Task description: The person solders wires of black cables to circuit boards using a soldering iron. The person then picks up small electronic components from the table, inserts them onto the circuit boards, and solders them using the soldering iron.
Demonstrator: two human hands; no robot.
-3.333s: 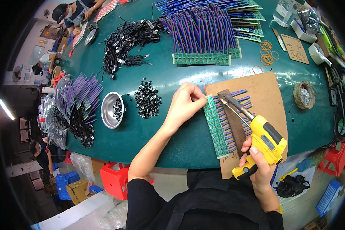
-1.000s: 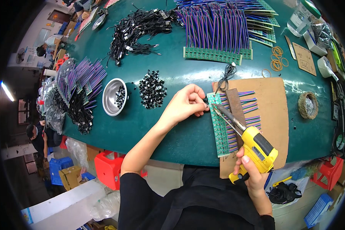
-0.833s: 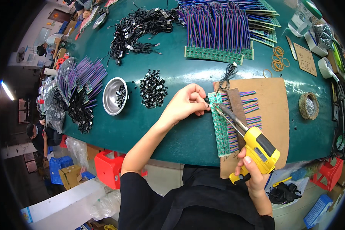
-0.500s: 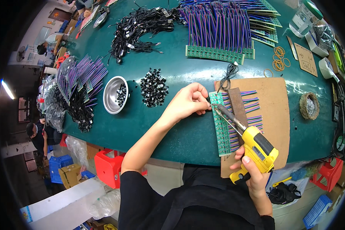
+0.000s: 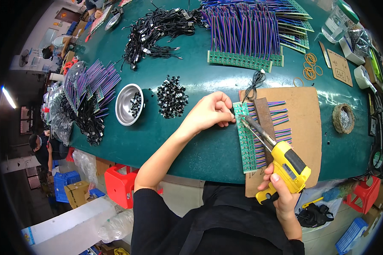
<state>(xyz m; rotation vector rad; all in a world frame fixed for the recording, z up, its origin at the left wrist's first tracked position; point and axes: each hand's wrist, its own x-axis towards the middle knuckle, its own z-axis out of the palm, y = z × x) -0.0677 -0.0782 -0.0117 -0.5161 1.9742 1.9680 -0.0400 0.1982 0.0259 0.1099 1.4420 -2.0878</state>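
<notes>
My left hand (image 5: 209, 114) is closed in a pinch at the left edge of a green circuit board panel (image 5: 247, 148); whatever its fingertips hold is too small to make out. My right hand (image 5: 281, 191) grips a yellow soldering gun (image 5: 290, 163), its tip over the panel's upper part, close to my left fingertips. Rows of blue, purple and red wires (image 5: 281, 120) run right from the panel. Across these wires lies a brown flat bar (image 5: 264, 117). Under it all is a cardboard sheet (image 5: 304, 136). A black cable (image 5: 253, 87) is coiled at the panel's top end.
Left of my hand are a heap of small black parts (image 5: 172, 97) and a metal bowl (image 5: 122, 111). Farther back lie black cables (image 5: 153, 34) and wired boards (image 5: 242, 38). Rubber bands (image 5: 309, 70) and a round solder-filled holder (image 5: 343, 118) sit at right.
The soldering gun has shifted slightly to the right, its tip drawing a little away from my left fingertips. My left hand keeps nearly the same place at the panel's edge.
</notes>
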